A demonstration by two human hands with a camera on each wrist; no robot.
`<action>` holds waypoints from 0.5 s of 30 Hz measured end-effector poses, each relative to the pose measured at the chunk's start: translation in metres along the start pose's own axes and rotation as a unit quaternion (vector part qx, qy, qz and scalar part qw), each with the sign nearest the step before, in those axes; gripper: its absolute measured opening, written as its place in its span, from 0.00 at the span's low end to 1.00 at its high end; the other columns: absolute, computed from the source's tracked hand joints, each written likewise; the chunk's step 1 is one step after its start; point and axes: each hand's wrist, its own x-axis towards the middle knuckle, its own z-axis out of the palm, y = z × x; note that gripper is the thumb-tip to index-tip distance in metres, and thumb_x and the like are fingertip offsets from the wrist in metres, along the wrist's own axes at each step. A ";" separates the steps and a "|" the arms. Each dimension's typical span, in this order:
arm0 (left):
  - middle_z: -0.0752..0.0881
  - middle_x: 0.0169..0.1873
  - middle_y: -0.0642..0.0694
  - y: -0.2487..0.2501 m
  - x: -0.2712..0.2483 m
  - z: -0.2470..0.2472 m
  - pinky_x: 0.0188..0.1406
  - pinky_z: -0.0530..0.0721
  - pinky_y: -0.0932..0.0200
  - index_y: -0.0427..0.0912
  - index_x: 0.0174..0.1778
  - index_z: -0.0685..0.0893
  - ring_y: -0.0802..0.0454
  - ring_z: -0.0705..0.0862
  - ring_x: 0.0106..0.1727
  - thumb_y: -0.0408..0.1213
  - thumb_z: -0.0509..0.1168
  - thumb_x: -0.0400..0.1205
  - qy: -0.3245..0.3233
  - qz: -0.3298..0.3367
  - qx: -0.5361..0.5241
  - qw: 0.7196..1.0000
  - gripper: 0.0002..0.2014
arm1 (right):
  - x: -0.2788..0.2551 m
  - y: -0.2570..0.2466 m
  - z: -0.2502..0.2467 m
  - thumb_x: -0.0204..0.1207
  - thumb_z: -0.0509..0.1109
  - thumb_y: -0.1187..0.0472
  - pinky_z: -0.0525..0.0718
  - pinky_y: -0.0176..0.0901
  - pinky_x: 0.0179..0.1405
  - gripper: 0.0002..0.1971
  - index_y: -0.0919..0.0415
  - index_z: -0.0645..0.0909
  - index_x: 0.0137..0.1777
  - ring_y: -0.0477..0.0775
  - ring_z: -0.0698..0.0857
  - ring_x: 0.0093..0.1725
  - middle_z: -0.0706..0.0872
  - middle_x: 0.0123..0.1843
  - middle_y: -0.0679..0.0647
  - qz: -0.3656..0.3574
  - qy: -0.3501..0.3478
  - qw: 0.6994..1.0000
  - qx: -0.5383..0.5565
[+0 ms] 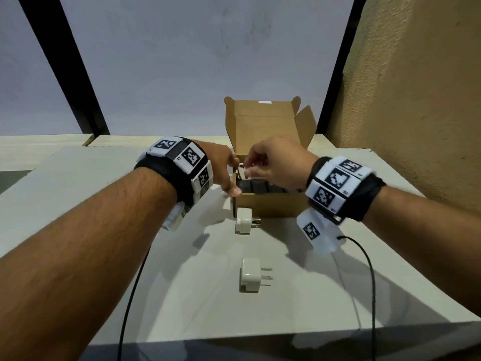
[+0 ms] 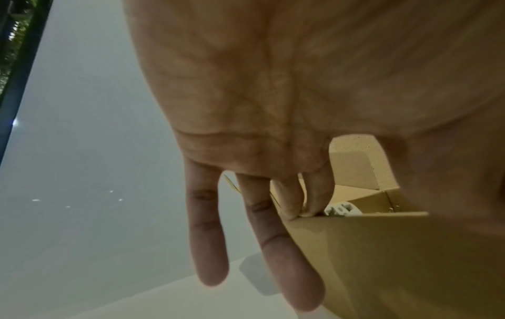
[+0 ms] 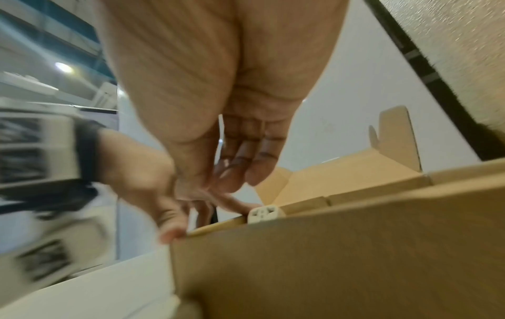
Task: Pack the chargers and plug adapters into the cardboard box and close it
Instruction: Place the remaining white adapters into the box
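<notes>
An open cardboard box (image 1: 270,204) stands mid-table with its lid upright. Black chargers (image 1: 260,187) lie inside it. At the box's left near corner sits a white plug adapter (image 3: 263,213), also seen past the rim (image 2: 340,210). My right hand (image 1: 250,168) hovers over that corner, and its fingertips (image 3: 232,202) pinch the adapter. My left hand (image 1: 229,175) holds the box's left wall, thumb on the front corner, two fingers (image 2: 314,194) over the rim. Two white chargers lie on the table in front of the box, one close to it (image 1: 244,220) and one nearer me (image 1: 251,278).
The white table (image 1: 78,191) ends at a near edge by my body. Black cables (image 1: 130,295) (image 1: 369,269) run from my wrists across it. A textured tan wall (image 1: 416,100) rises at the right, and black frame bars (image 1: 65,69) stand behind.
</notes>
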 end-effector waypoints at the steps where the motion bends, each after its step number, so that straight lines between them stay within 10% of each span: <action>1: 0.84 0.64 0.45 0.000 0.000 0.000 0.57 0.69 0.60 0.49 0.78 0.68 0.50 0.80 0.64 0.57 0.73 0.71 0.005 -0.002 0.000 1.000 0.40 | -0.014 -0.006 -0.001 0.75 0.74 0.52 0.78 0.29 0.42 0.09 0.52 0.88 0.53 0.44 0.84 0.46 0.85 0.43 0.42 -0.036 -0.032 0.999 0.009; 8: 0.82 0.66 0.48 0.005 -0.002 -0.002 0.62 0.71 0.58 0.49 0.80 0.65 0.50 0.80 0.64 0.57 0.73 0.71 -0.012 -0.023 0.003 1.000 0.42 | -0.078 -0.029 0.018 0.66 0.74 0.36 0.75 0.34 0.47 0.33 0.47 0.77 0.70 0.40 0.77 0.51 0.82 0.63 0.45 -0.117 -0.296 0.947 -0.044; 15: 0.84 0.48 0.49 0.004 0.000 0.000 0.65 0.71 0.55 0.51 0.80 0.65 0.50 0.81 0.58 0.58 0.73 0.70 -0.003 -0.030 -0.005 1.000 0.43 | -0.082 -0.027 0.012 0.71 0.75 0.45 0.79 0.34 0.41 0.22 0.50 0.79 0.64 0.43 0.80 0.42 0.85 0.46 0.44 -0.125 -0.214 0.966 -0.070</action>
